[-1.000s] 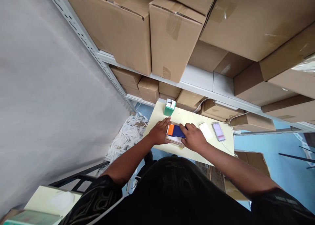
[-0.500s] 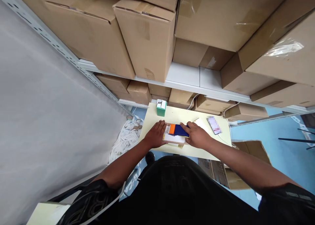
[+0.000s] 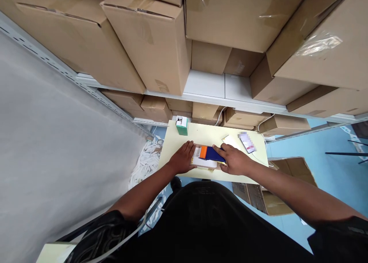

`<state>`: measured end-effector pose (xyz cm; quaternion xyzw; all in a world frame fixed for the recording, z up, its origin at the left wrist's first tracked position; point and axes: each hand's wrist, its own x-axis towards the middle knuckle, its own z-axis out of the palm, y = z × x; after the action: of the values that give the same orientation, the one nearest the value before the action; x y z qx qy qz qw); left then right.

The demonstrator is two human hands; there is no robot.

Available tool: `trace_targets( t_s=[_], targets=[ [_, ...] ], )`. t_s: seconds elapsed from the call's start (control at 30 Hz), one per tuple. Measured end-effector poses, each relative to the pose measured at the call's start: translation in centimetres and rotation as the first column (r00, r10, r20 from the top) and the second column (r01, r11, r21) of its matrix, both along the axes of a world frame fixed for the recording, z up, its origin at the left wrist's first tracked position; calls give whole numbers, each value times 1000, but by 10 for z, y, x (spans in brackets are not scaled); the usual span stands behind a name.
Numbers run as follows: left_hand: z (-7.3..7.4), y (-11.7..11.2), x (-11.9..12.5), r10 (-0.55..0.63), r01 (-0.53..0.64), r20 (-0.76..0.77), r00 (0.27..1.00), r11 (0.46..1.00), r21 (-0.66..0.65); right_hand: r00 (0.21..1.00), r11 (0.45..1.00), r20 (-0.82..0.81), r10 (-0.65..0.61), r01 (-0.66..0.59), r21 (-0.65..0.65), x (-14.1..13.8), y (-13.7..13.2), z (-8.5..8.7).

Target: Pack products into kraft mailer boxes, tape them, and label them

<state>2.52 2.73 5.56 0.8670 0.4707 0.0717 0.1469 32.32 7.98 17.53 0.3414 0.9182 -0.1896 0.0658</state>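
One green box (image 3: 182, 130), white-topped, blue-orange piece (image 3: 214, 154) between hands (image 3: 183, 157) (image 3: 235, 160)

I see the flat piece (image 3: 214, 154) on the block (image 3: 204, 163), between my left hand (image 3: 183, 158) and right hand (image 3: 235, 160). Farther back on the table (image 3: 205, 130): carton (image 3: 182, 129) left, card (image 3: 230, 140) right, phone (image 3: 247, 142) rightmost. Behind, boxes (image 3: 146, 44) fill shelves (image 3: 204, 84).
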Motion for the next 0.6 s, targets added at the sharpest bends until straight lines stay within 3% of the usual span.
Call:
trace_targets(
  t_s=[0.23,0.43,0.6],
  targets=[
    [-3,0,-8,26,-26,0,1000,1000,-7,1000,1000,15,11,-11,-19,13,11,8],
    [-7,-1,-26,49,-49,14,999,999,4,999,999,38,-24,23,27,75,14,9],
    [-9,0,-26,35,-35,12,999,999,7,998,999,61,-18,15,46,128,9,1]
  ],
)
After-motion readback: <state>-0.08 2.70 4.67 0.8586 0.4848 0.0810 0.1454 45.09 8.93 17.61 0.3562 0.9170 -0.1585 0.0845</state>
